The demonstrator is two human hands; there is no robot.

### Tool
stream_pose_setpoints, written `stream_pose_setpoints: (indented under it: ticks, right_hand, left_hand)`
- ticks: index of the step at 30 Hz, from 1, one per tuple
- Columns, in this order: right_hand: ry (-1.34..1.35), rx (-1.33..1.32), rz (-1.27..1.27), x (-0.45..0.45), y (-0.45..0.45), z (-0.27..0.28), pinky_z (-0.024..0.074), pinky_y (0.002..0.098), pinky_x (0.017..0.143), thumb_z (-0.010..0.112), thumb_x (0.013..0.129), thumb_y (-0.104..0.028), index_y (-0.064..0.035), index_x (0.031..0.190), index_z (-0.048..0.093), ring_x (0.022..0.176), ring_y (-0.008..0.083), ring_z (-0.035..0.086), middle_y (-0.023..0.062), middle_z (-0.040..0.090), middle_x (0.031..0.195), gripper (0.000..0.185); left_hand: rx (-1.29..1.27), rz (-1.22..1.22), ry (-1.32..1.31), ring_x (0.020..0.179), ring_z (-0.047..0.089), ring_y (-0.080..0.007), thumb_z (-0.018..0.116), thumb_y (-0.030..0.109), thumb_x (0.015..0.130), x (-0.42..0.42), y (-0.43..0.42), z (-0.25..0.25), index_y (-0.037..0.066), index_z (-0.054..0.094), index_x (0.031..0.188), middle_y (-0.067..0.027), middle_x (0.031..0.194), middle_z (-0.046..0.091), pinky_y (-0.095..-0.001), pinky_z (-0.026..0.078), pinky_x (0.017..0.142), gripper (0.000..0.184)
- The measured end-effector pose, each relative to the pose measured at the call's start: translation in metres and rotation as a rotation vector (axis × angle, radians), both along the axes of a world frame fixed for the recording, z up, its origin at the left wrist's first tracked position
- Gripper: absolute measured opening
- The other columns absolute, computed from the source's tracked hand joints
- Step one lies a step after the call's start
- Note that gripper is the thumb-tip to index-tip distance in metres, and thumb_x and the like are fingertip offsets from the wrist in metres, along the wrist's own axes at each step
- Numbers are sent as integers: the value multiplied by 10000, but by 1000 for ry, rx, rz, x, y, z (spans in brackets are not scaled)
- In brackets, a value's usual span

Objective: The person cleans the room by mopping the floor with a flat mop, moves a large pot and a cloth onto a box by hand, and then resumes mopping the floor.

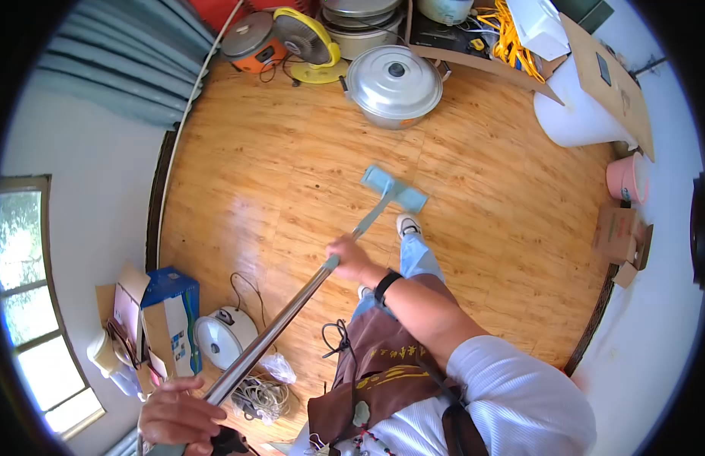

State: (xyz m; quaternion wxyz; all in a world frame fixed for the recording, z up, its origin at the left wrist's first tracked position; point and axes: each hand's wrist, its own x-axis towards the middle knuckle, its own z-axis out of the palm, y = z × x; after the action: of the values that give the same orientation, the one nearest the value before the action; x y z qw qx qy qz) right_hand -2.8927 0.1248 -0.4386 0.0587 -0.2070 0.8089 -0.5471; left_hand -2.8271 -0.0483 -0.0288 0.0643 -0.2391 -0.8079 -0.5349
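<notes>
A flat mop (276,323) with a long metal pole runs slantwise from the lower left to the middle of the head view. Its light blue head (396,189) lies on the wooden floor, just ahead of my shoe. My right hand (351,258), with a black band at the wrist, is wrapped round the pole near a grey-green joint. Down at the lower left, my left hand (181,414) is closed about the pole's upper end. Part of that grip is hidden at the frame's edge.
A large lidded pot (394,83), a yellow fan (307,38) and an orange cooker (254,42) stand at the back. Boxes (170,319), a white pot (225,338) and coiled cable (263,399) sit left. A pink bucket (626,178) and carton (619,234) line the right wall.
</notes>
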Motion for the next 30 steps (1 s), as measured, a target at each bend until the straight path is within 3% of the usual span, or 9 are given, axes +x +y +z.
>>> stream_pose_setpoints:
  ticks: [7,11,12,16,22,23,24,26,30]
  right_hand:
    - [-282,-283,594,148,-97,13,417,411,634,612,623,-66,-69,664,514,704,323,528,112,529,682,106]
    - [-282,-319,597,142,-74,1,415,429,622,607,634,-79,-69,709,519,752,312,547,104,542,712,116]
    - [-331,-151,627,125,-44,42,431,424,636,592,631,-84,-84,712,523,806,300,550,88,553,741,107]
    - [-110,-55,366,79,48,81,456,413,647,588,602,-112,-104,715,541,813,295,559,73,569,750,122]
    - [-1,25,-291,-29,254,65,439,381,644,634,625,-75,-91,673,547,712,287,546,81,543,669,101]
    - [-6,40,-304,-51,291,58,431,375,642,635,634,-68,-84,679,541,707,284,541,82,541,675,105]
    - [-15,39,-412,-67,324,52,420,355,637,635,636,-46,-78,684,536,695,261,537,79,537,673,114]
    - [47,5,-446,-105,392,16,422,358,638,583,664,-6,-94,694,549,711,278,540,89,551,700,99]
    - [141,111,-346,-142,487,-26,419,351,640,596,633,12,-67,675,537,711,283,533,104,540,686,107]
  left_hand:
    - [38,-12,41,444,570,-228,618,161,746,76,19,58,56,498,660,-88,501,535,-494,483,754,182]
    - [65,-129,76,500,614,-232,666,217,765,77,45,60,46,519,664,-96,526,563,-412,502,630,247]
    - [-64,-394,-12,522,627,-234,654,243,800,63,45,80,59,505,631,-86,531,571,-362,496,602,291]
    - [-43,-515,87,527,622,-219,635,248,837,50,83,101,63,502,672,-49,548,568,-347,491,589,281]
    - [218,-330,243,510,620,-122,685,220,772,-21,205,7,125,519,595,-33,519,595,-286,520,550,261]
    - [276,-356,175,515,621,-140,671,179,770,-37,223,-16,117,519,597,-48,545,605,-299,515,542,238]
    - [271,-434,-23,667,664,-264,669,125,743,-52,239,-22,60,572,642,-108,647,641,-482,518,720,155]
    - [278,-418,-51,581,630,-267,643,120,730,-80,291,-54,59,548,632,-87,595,606,-458,491,715,150]
    - [150,-536,-192,765,649,-331,693,111,699,-113,352,-107,28,561,642,-96,665,609,-534,440,875,165]
